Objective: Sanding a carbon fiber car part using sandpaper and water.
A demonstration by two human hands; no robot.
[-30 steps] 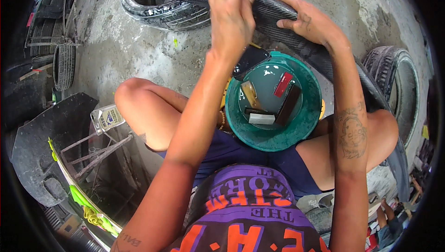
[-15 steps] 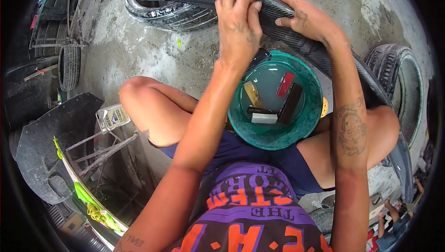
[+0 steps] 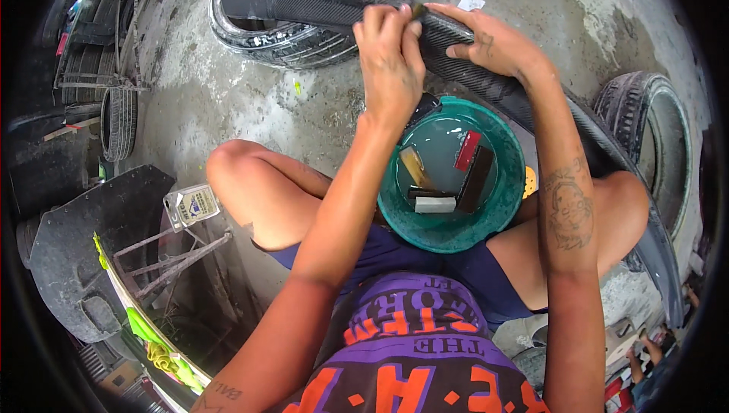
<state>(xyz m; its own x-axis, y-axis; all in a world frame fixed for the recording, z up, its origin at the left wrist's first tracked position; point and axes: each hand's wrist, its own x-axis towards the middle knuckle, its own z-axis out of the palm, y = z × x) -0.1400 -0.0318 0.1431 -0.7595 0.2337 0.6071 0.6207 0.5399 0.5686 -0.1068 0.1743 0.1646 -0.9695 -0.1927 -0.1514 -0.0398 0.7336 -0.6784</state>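
Observation:
A long, curved, black carbon-fibre car part (image 3: pixel 304 4) with a woven pattern stretches from the top left to the lower right. My left hand (image 3: pixel 391 60) is closed at its upper edge, pinching a small brownish piece (image 3: pixel 417 11) against the surface; what the piece is I cannot make out. Just to the right, my right hand (image 3: pixel 497 48) grips the part, fingers over the far edge and thumb on the near face. Between my legs stands a green bucket (image 3: pixel 512 219) of cloudy water. In it lie a red block (image 3: pixel 467 150), a dark bar (image 3: pixel 476 177), a tan block (image 3: pixel 414 167) and a whitish block (image 3: pixel 435 205).
A tyre (image 3: pixel 304 52) lies under the part's left end; another tyre (image 3: pixel 668 139) is at the right. A black panel (image 3: pixel 83 253) and a metal frame (image 3: pixel 182 257) stand at the left. Another person's arm (image 3: pixel 653 348) shows at the lower right.
The whole scene sits slightly lower in the picture, as the view has shifted. Both hands keep nearly the same places on the carbon-fibre part, the left still pinching the small brownish piece.

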